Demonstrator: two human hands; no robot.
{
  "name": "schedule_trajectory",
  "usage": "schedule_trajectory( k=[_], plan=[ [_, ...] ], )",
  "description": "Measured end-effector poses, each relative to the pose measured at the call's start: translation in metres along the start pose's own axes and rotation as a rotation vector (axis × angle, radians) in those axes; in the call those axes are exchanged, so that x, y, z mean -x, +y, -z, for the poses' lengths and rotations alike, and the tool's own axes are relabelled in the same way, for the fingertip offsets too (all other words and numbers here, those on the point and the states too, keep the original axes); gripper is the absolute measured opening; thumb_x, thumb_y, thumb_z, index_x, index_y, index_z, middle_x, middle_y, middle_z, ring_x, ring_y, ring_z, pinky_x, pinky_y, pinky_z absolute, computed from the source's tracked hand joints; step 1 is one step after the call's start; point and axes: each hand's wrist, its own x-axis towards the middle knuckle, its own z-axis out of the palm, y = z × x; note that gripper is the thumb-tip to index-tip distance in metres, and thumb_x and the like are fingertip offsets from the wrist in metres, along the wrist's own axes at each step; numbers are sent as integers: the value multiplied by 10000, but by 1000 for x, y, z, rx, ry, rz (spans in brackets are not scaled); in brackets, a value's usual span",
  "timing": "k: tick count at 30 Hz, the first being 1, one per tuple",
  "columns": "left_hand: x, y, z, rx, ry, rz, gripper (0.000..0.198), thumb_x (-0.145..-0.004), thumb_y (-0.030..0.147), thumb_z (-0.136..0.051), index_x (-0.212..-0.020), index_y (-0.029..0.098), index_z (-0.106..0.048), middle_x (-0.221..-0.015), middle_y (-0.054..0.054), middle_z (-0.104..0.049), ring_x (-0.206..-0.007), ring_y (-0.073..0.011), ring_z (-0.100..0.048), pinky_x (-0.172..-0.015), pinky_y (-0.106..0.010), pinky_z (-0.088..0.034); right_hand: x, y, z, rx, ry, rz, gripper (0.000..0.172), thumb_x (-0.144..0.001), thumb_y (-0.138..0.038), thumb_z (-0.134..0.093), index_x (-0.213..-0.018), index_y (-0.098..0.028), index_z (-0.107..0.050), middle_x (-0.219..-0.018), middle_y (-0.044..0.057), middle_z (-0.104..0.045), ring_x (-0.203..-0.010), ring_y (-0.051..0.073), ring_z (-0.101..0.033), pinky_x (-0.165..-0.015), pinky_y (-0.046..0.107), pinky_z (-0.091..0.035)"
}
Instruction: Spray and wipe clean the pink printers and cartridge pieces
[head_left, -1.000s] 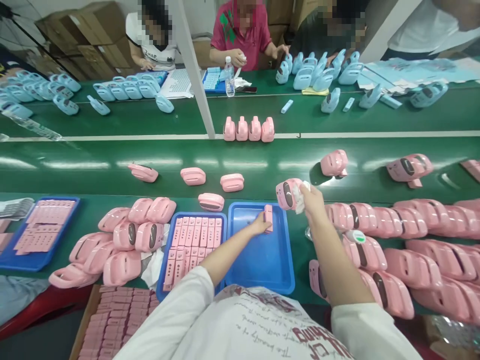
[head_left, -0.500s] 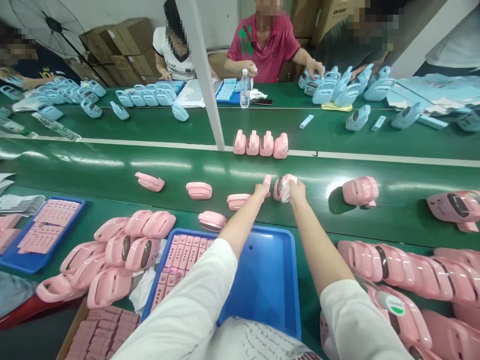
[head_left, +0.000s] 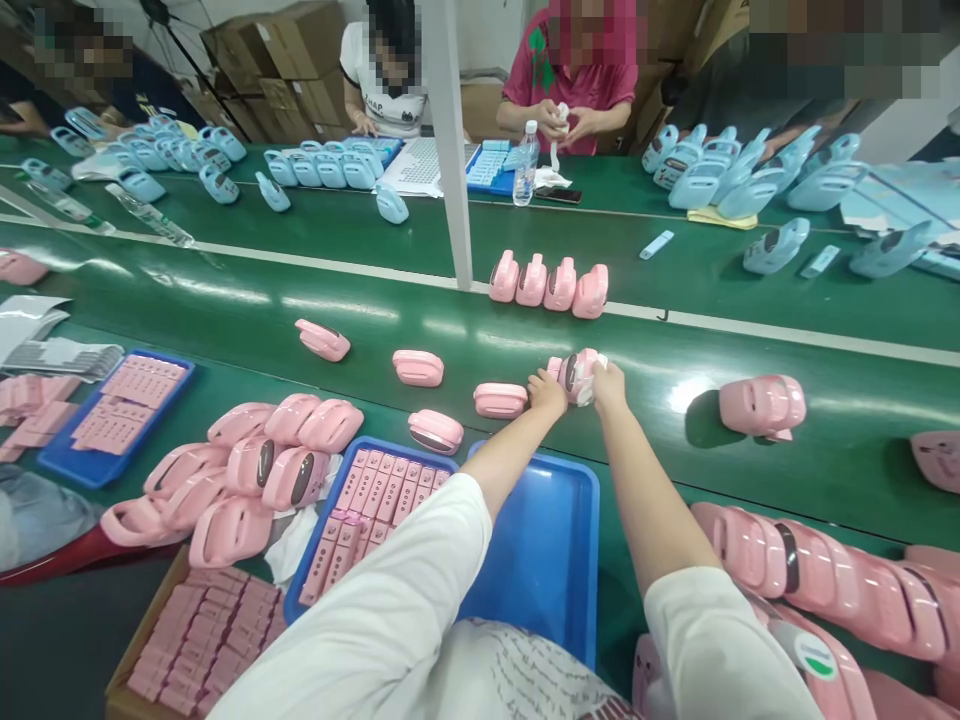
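Observation:
Over the green belt, my right hand (head_left: 610, 388) is closed on a glossy pink housing (head_left: 576, 377) with a dark oval panel. A bit of white cloth (head_left: 599, 366) shows between that hand and the housing. At the housing's left side, my left hand (head_left: 548, 393) has its fingers curled around a small pink part (head_left: 553, 366), mostly hidden by the fingers. Close by on the left lies another pink housing (head_left: 500, 400), apart from my hand. More pink housings (head_left: 418, 368) rest further left along the belt.
Below my arms are a blue tray (head_left: 589, 560) and pink strip-shaped parts (head_left: 367, 480) in another tray. Pink housings are piled left (head_left: 232, 530) and right (head_left: 825, 560). Several stand by the white divider (head_left: 555, 283). Co-workers sit opposite behind light-blue housings (head_left: 697, 180).
My left hand has brought the small pink part right against the housing in my right hand. The view has shifted. The co-worker opposite has drawn both hands together around something white.

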Motion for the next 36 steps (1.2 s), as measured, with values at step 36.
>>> schedule_trajectory(
  k=[36],
  plan=[
    [61,-239,257,-599,188,-197,311,-924,349,-560,-1172,163,-587,-1255,-97,-569,-1114,-230,-566,-953,-463,-476,185,-17,-113,652,-601,583,172,-802,-258,-558,-919,-173,-650,-1026,103,-661,-975,234,-607,-842,310,-454]
  ],
)
